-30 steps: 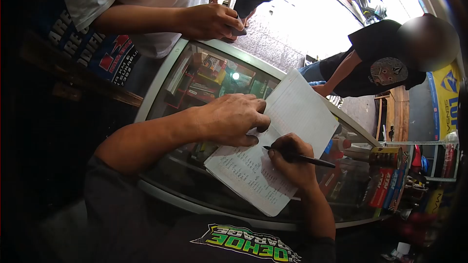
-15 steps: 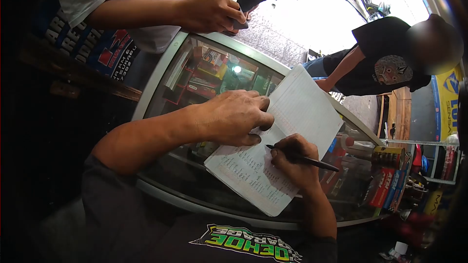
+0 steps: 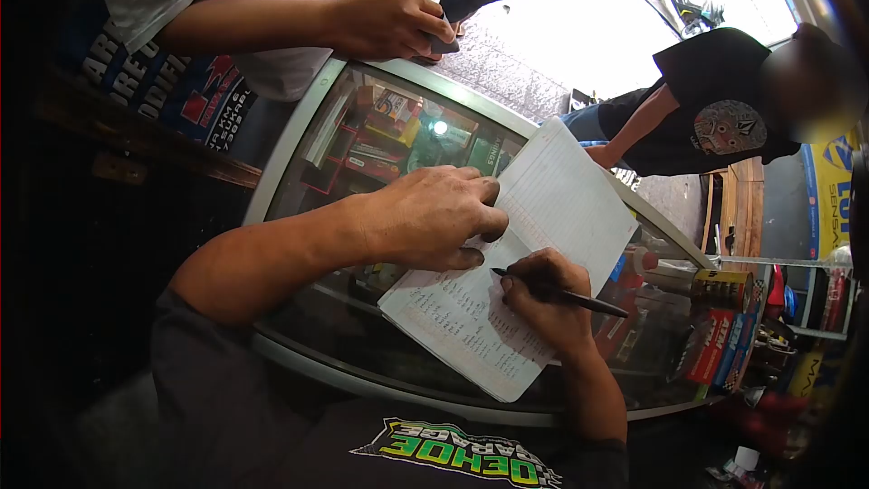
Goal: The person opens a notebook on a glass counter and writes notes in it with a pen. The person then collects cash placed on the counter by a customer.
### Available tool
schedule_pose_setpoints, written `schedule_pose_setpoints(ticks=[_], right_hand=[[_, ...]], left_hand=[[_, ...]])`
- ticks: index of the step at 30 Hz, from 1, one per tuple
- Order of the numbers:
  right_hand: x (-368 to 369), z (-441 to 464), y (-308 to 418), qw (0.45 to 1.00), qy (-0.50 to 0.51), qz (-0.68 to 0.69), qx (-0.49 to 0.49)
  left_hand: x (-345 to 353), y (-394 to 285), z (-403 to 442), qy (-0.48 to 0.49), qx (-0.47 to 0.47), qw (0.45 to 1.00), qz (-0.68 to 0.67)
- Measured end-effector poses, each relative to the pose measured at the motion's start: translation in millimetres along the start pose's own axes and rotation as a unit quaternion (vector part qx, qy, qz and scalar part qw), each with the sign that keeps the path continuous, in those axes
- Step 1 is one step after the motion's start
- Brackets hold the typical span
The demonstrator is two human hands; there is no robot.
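An open notebook (image 3: 570,190) lies at a slant on a glass-topped display case. Handwriting in rows fills its nearer page, while the farther page is ruled and looks mostly blank. My right hand (image 3: 552,303) rests on the written page, fingers closed round a black pen (image 3: 588,302) whose tip meets the paper near the fold. Over the notebook's left edge lies my left hand (image 3: 434,217), palm down, with thumb and fingers loosely bent and apart, holding nothing. Its fingertips touch the paper around the fold.
Boxed goods sit under the glass of the display case (image 3: 294,140). Across it, a person in a white shirt holds a dark object in one hand (image 3: 398,25). Another person in a black shirt (image 3: 715,109) leans at right. Cans and boxes (image 3: 711,349) stand at far right.
Both hands and the pen stay almost where they were on the notebook. The person in the black shirt has shifted the head slightly right.
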State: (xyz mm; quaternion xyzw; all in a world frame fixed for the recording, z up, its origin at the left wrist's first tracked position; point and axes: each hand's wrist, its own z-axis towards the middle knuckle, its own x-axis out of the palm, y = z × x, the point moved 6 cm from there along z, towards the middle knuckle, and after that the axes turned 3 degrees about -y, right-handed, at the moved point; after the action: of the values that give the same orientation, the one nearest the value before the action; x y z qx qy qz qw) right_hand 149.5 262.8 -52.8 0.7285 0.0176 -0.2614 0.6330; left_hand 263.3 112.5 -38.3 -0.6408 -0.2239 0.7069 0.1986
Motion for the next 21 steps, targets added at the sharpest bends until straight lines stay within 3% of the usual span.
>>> schedule_pose_setpoints(ticks=[10,21], right_hand=[[0.8,4.1,7.0,0.998,0.009,-0.06,0.009],[-0.1,4.4,4.8,0.999,0.001,-0.029,0.039]], left_hand=[[1.3,0.3,0.2,0.013,-0.006,1.0,0.002],[-0.7,-1.2,-0.2,0.001,0.001,1.0,0.017]])
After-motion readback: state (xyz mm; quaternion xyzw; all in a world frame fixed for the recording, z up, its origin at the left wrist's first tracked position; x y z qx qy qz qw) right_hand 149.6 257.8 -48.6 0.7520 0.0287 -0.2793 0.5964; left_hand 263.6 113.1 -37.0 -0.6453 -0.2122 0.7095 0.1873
